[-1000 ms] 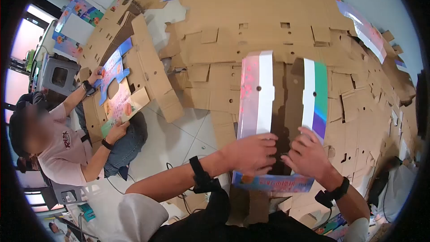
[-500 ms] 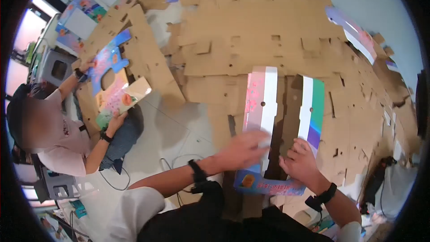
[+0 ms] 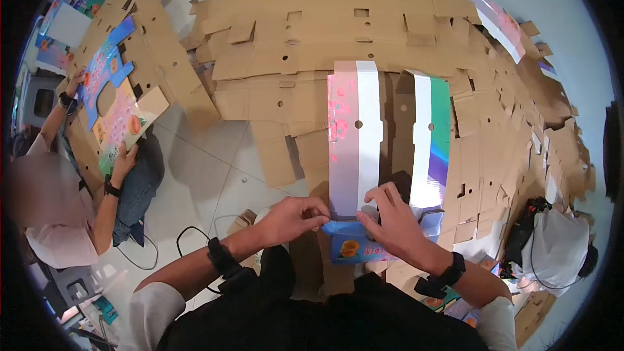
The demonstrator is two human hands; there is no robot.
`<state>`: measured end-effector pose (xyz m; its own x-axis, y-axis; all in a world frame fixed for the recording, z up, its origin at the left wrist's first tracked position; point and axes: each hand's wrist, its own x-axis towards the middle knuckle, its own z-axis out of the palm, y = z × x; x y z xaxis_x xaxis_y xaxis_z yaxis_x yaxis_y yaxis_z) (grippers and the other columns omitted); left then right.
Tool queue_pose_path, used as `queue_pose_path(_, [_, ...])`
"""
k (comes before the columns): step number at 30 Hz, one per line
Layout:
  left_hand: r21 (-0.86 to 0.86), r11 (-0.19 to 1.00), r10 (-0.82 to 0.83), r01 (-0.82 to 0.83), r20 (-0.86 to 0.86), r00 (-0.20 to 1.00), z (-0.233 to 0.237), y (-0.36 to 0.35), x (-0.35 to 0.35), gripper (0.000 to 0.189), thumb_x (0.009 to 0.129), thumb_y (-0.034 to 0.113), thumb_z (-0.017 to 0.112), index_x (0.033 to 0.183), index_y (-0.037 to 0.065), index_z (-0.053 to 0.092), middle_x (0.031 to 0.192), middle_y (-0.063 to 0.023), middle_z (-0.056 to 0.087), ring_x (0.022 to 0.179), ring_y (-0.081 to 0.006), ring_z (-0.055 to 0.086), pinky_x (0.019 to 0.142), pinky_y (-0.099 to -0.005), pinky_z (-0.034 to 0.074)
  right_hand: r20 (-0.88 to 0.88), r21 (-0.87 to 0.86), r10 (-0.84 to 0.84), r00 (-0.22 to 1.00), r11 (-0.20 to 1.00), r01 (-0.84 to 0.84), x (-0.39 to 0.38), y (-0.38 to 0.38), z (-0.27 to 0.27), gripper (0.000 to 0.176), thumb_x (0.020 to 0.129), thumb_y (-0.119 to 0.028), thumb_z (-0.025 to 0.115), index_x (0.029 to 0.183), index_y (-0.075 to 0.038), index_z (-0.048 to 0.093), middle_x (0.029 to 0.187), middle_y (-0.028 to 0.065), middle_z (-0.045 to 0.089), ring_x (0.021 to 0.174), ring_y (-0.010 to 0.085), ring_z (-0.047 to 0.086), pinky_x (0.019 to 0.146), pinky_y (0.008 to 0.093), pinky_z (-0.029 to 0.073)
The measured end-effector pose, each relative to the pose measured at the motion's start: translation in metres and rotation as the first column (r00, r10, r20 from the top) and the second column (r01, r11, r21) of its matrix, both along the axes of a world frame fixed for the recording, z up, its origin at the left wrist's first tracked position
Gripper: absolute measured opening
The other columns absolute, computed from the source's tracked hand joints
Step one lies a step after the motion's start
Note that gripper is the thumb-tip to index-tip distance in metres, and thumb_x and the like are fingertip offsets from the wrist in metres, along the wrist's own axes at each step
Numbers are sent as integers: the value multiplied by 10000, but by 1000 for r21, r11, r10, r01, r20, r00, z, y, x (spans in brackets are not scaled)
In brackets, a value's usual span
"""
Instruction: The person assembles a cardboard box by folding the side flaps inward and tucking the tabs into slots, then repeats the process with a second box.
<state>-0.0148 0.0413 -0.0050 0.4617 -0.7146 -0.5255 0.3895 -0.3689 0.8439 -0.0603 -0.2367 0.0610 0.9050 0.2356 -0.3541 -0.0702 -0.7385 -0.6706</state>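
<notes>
A printed cardboard box [image 3: 344, 169], open on top, lies in front of me. Its left side is pink with a white flap; the right side is green and purple with another white flap. The blue near end panel [image 3: 348, 248] stands upright and carries an orange picture. My left hand [image 3: 292, 219] is closed, its fingertips pinched at the box's near left corner. Over the near end, my right hand [image 3: 402, 227] is curled with thumb and forefinger apart, touching the panel's top edge. Its lower fingers are partly hidden.
Flattened brown cardboard sheets [image 3: 312, 39] cover the floor ahead and to the right. At left, a seated co-worker [image 3: 62, 234] holds a printed cardboard piece [image 3: 117, 114]. A person in a white top [image 3: 552, 250] is at the right. A black cable [image 3: 185, 237] lies on the tiles.
The near end panel now stands more upright. My left hand has moved from above the box to its near left corner. My right hand has shifted left from the right flap onto the near panel.
</notes>
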Motion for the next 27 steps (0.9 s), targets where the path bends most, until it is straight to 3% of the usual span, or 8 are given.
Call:
queue_pose_path(1, [7, 1000, -9, 9, 16, 1000, 3, -2, 1, 113, 1050, 121, 718, 1149, 66, 720, 1044, -66, 740, 935, -188, 733, 851, -376, 580, -99, 67, -60, 993, 995, 67, -2, 2, -1, 341, 1035, -265, 719, 1237, -13, 611, 1169, 211, 578, 1082, 409, 628, 975, 510, 523])
queue_pose_path(4, [-9, 982, -155, 187, 524, 838, 17, -10, 9, 171, 1015, 72, 716, 1185, 54, 722, 1093, -98, 736, 991, -270, 749, 887, -408, 601, -206, 228, 28, 978, 973, 20, -18, 4, -22, 305, 993, -249, 773, 1209, -62, 665, 1281, 188, 569, 1188, 409, 616, 1025, 472, 513])
queue_pose_path(7, [-47, 965, -186, 260, 576, 796, 21, -17, 13, 223, 977, 53, 725, 1200, 65, 726, 1106, -126, 734, 1012, -340, 743, 881, -448, 610, -215, 233, -29, 976, 969, 80, -26, 8, -20, 270, 955, -261, 833, 1131, -72, 755, 1323, 194, 565, 1272, 394, 593, 1093, 471, 491])
queue_pose_path(13, [-2, 960, -232, 280, 557, 797, 18, -14, 20, 191, 971, 110, 745, 1157, 70, 735, 1108, -120, 745, 965, -378, 735, 856, -472, 602, -267, 299, -64, 961, 943, 146, -31, 5, -32, 218, 918, -239, 865, 1068, -88, 819, 1360, 210, 573, 1299, 398, 585, 1122, 481, 472])
queue_pose_path(19, [-19, 951, -270, 308, 436, 859, 10, -18, 31, 164, 971, 101, 736, 1131, 68, 726, 1073, -142, 745, 960, -380, 738, 825, -469, 591, -186, 280, -52, 981, 954, 104, -34, 4, -44, 215, 925, -253, 858, 1039, -75, 816, 1312, 207, 600, 1258, 394, 608, 1047, 469, 504])
queue_pose_path(22, [137, 988, -115, 75, 316, 942, 5, -20, 21, 191, 955, 95, 742, 1115, 61, 642, 1024, -166, 728, 926, -399, 726, 804, -454, 583, -239, 245, -76, 968, 960, 136, -29, 5, -39, 243, 921, -271, 866, 1037, -65, 812, 1295, 211, 604, 1231, 389, 622, 1020, 469, 514])
queue_pose_path(25, [221, 975, -50, -19, 304, 951, -27, -28, 18, 258, 938, 93, 739, 1100, 59, 542, 960, -175, 702, 896, -382, 723, 811, -446, 572, -312, 247, -79, 947, 956, 161, -25, 10, -36, 254, 918, -280, 871, 1032, -61, 811, 1284, 212, 600, 1209, 386, 628, 1010, 463, 520])
queue_pose_path(27, [145, 989, 13, -37, 163, 987, -34, -26, 15, 284, 937, 91, 751, 1100, 56, 521, 979, -160, 703, 930, -332, 735, 844, -439, 573, -300, 230, -100, 949, 958, 174, -25, 13, -36, 272, 932, -308, 849, 1023, -55, 809, 1298, 238, 586, 1228, 421, 622, 1038, 486, 513])
